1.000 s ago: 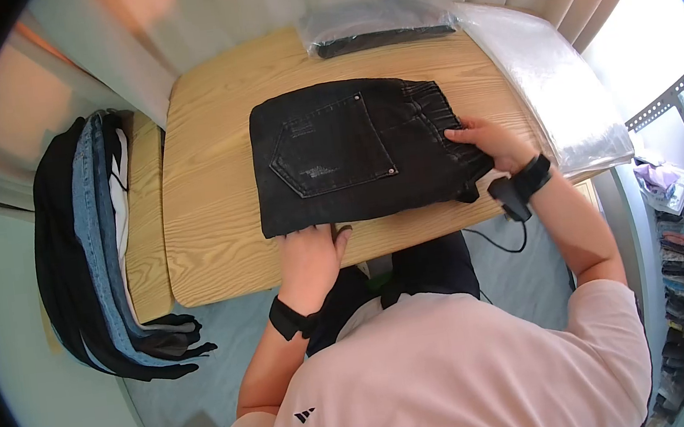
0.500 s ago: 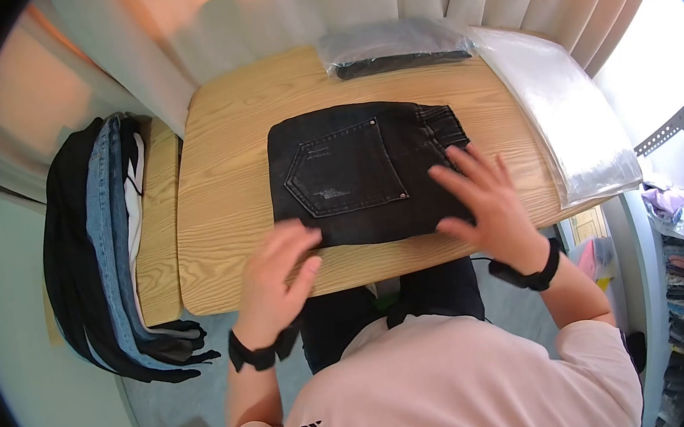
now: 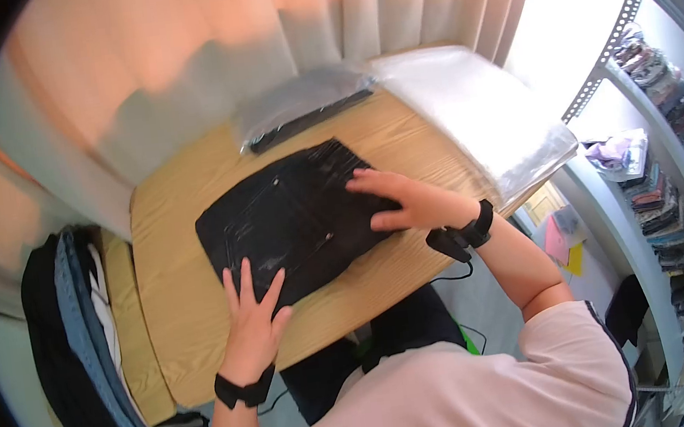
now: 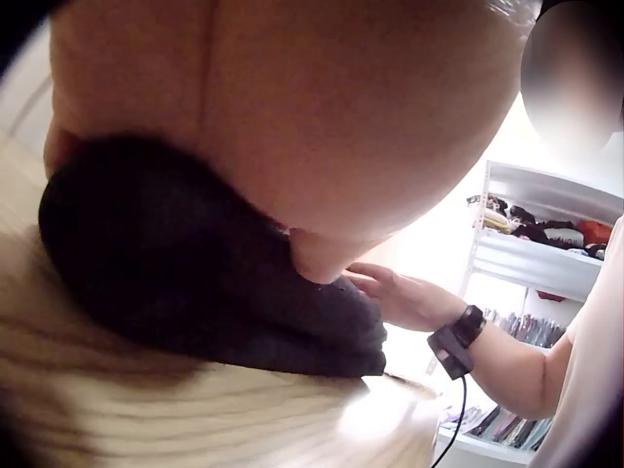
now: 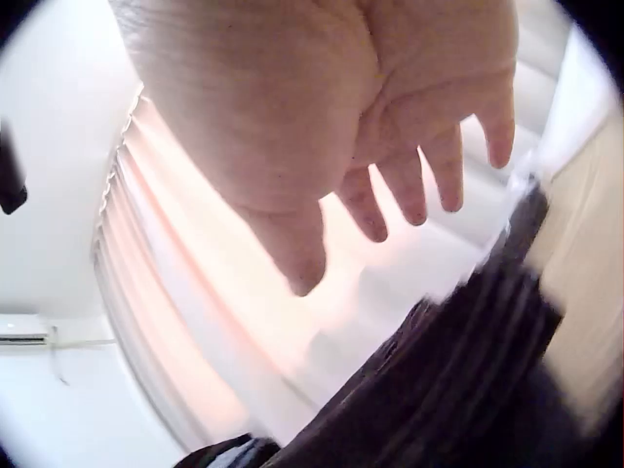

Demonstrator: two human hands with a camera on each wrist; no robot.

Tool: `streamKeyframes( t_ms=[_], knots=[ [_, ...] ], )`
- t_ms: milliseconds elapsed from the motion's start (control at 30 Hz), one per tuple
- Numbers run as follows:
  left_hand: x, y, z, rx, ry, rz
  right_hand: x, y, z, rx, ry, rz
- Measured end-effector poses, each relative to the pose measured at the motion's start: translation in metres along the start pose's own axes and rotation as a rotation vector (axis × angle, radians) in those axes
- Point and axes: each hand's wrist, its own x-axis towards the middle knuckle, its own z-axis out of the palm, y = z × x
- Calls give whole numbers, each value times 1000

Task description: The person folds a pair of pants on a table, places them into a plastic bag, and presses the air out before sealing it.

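Observation:
A folded pair of black jeans (image 3: 292, 219), back pocket up, lies on the wooden table (image 3: 196, 340). My left hand (image 3: 253, 333) rests with spread fingers on its near left edge; in the left wrist view the hand (image 4: 283, 107) lies over the dark cloth (image 4: 195, 263). At the waistband side, my right hand (image 3: 416, 198) is held with fingers extended. The right wrist view shows this hand (image 5: 322, 107) with spread fingers above the elastic waistband (image 5: 458, 361), gripping nothing.
A clear bag with a dark garment (image 3: 314, 120) lies at the table's back. Flat clear plastic bags (image 3: 478, 113) cover the right side. Several trousers (image 3: 77, 328) hang over a surface at left. Shelves of packed clothes (image 3: 670, 201) stand at right, beyond a cable (image 3: 459, 276).
The view has turned, and the jeans appear tilted. My left hand has come from the near edge onto the cloth. The right hand let go of the waistband and lifted, then moved back beside it.

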Motion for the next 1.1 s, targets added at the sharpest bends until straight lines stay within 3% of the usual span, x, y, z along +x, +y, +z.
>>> streamKeyframes(
  t_ms=[33,67,133,200,233,300,433,500,633,700,733,767,867,900,967,1033,1100],
  knots=[
    [1,-2,3,41,9,7,6,11,-15,355,43,38],
    [2,-3,6,60,17,-2,4,29,-26,134,217,137],
    [7,-3,12,79,26,-12,2,81,-46,-178,283,376],
    [12,0,19,91,72,-33,-3,107,-58,-464,165,709],
    [17,1,21,91,81,-31,-3,113,-60,-469,171,704],
    [30,7,24,122,105,-68,-2,126,-64,-508,-83,1026],
    [48,12,33,139,142,-98,-16,186,-52,-555,10,931],
    [50,12,35,133,144,-100,-20,212,-54,-483,195,956],
    [51,10,37,173,140,-112,-34,253,-71,-526,167,882],
    [51,11,35,163,131,-117,-45,283,-83,-663,-207,590],
    [51,12,35,154,125,-123,-38,284,-84,-356,-107,910],
    [51,12,35,154,124,-122,-40,282,-89,-357,-107,911],
    [51,11,35,128,148,-103,-50,245,-103,119,308,1082],
    [51,10,35,99,153,-100,-53,243,-101,119,307,1082],
    [50,7,33,74,163,-117,-48,239,-94,510,1066,730],
    [50,7,34,12,175,-98,-31,163,-96,434,1110,451],
    [49,4,36,-5,195,-103,-20,111,-98,73,968,297]
  ],
)
